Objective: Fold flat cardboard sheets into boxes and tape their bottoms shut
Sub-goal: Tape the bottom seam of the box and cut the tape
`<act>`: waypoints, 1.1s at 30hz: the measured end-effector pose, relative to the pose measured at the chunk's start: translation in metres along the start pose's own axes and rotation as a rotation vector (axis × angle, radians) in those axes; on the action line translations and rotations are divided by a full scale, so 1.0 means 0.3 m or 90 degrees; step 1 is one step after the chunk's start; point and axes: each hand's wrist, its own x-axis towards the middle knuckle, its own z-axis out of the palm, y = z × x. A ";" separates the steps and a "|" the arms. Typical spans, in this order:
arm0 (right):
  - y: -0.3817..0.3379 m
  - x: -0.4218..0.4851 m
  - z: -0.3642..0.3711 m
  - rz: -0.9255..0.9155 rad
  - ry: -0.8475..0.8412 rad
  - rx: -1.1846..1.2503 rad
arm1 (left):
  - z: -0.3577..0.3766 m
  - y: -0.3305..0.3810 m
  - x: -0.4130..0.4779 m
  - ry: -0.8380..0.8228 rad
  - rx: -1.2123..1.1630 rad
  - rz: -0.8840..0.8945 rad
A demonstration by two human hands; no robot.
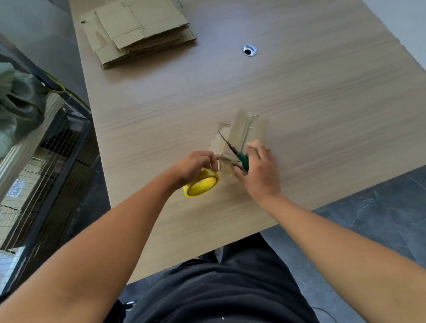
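Wood-grain laminate covers the bench; on its near half a small cardboard box lies with folded flaps up and a seam running along its middle; the left hand sits at the box's 8 o'clock, fingers curled over a roll of yellow tape, which stands tilted on the bench with its open core facing the camera; thumb and fingertips pinch at the top of the roll, just beside the box's near corner; the right hand sits at the box's 6 o'clock, gripping the green handles of a pair of scissors; the blades point toward 11 o'clock across the box's near end; whether a strip of tape runs between roll and box is too blurred to tell; far off at 11 o'clock on the bench a stack of flat cardboard sheets lies loosely squared; a round metal cable grommet sits at 12 o'clock from the box, well apart from both box and stack; off the bench at 9 o'clock a wire-mesh cage stands with a green sack bunched above it.
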 end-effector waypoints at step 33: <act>0.065 0.187 -0.476 0.060 -0.200 0.631 | 0.231 0.547 -0.114 0.226 0.169 0.058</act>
